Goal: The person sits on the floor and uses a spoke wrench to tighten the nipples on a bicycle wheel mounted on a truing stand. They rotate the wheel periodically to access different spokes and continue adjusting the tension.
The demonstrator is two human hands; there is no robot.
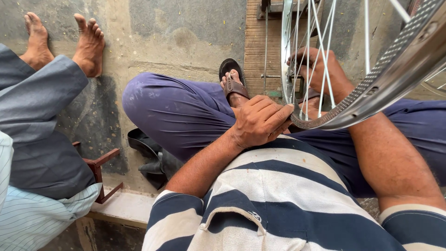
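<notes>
Fingers of the left hand (261,122) curl closed on the near edge of the silver perforated metal bicycle wheel rim (371,88), over the lap; the right hand (316,69) reaches among the thin steel spokes (310,56), its grip apparently closed, partly hidden. Spoke adjustment seems underway; next calls for steadying the rim.

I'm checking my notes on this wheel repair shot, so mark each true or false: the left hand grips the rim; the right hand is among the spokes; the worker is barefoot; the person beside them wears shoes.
1. The left hand grips the wheel rim: true.
2. The right hand is among the spokes: true.
3. The worker is barefoot: false, a brown sandal is on the foot.
4. The person beside them wears shoes: false, their feet are bare.
</notes>
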